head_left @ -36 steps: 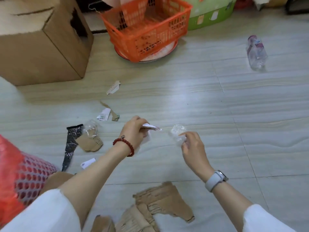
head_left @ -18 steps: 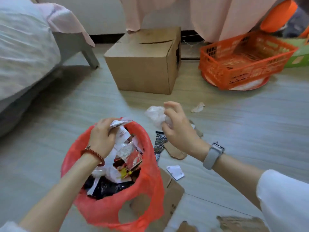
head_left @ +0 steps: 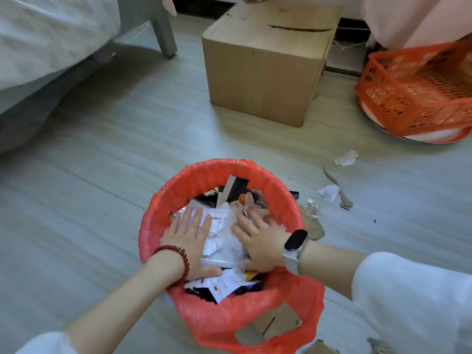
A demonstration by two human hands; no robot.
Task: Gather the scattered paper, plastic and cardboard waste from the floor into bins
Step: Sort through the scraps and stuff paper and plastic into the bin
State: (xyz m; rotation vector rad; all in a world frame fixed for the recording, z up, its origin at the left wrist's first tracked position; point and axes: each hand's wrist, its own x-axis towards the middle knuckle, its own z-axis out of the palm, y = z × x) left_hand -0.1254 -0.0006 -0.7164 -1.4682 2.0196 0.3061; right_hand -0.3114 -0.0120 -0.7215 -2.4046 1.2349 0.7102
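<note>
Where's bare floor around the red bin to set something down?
Bare floor: the wide stretch left of the red-lined bin up to the bed, and the strip between bin and cardboard box. Crowded: right of the bin, with paper scraps and cardboard bits. Both hands press flat inside the bin.

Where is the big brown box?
In the head view the cardboard box stands on the floor at top centre, beyond the red-lined bin, left of the orange basket.
</note>
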